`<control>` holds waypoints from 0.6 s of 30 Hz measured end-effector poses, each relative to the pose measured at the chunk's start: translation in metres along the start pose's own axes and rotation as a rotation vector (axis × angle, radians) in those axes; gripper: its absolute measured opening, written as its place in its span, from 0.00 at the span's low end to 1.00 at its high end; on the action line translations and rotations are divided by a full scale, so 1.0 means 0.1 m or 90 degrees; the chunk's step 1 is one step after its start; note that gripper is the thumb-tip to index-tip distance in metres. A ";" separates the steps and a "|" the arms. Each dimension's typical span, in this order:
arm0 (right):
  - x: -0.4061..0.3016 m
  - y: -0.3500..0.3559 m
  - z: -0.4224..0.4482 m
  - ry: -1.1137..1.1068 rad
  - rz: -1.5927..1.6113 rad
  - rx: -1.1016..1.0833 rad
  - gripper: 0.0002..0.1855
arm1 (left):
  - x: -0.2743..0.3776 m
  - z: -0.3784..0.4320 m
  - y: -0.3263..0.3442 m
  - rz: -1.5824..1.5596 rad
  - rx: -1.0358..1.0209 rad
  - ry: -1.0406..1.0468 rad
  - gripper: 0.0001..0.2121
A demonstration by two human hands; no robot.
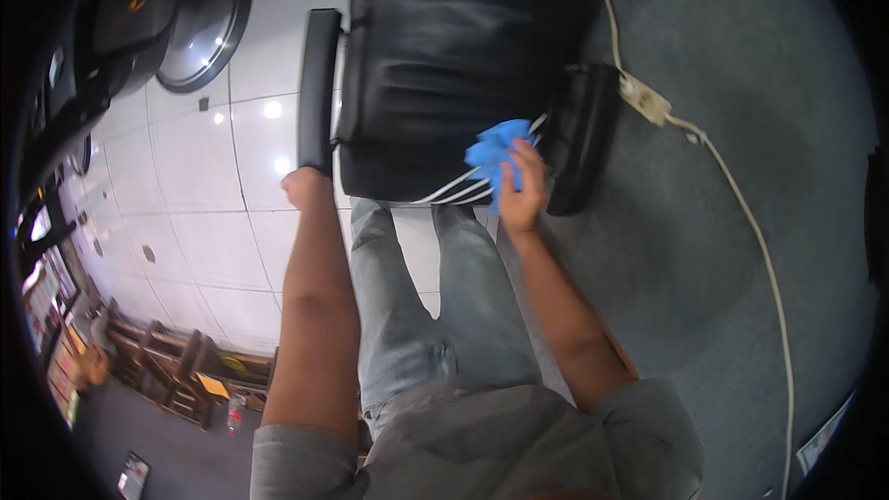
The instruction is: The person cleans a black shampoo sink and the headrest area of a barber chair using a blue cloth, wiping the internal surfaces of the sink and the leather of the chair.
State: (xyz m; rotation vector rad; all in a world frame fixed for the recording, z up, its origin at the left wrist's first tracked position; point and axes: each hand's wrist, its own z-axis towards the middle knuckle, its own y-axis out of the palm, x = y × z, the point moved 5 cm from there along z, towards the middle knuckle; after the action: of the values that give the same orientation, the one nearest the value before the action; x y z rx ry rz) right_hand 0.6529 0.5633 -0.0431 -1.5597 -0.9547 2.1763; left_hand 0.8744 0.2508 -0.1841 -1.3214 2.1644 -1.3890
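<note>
A black padded chair (430, 83) with white stripes along its front right corner stands before me. My right hand (522, 187) holds a crumpled blue cloth (501, 146) against the striped corner. My left hand (309, 187) is closed around the front end of the left armrest (319, 90), its fingers partly hidden. Close to my right hand is the dark right armrest (583, 146), between the seat and the grey surface.
A power strip (646, 98) with a pale cable (753, 222) runs along the grey surface at right. White tiles (194, 153) cover the floor at left. A round shiny base (205, 28) stands at upper left; wooden furniture (160, 368) and a bottle (235, 415) are at lower left.
</note>
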 end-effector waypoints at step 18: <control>1.79 -0.84 0.67 0.114 -0.369 0.042 0.30 | 0.38 -1.26 0.04 0.293 0.145 0.886 0.28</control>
State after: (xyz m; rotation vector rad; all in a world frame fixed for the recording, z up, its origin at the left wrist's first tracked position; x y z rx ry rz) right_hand 0.5144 0.7077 -0.1040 -1.2234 -1.0955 1.6214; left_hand 0.7729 0.2958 -0.1136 0.5053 2.4941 -2.5597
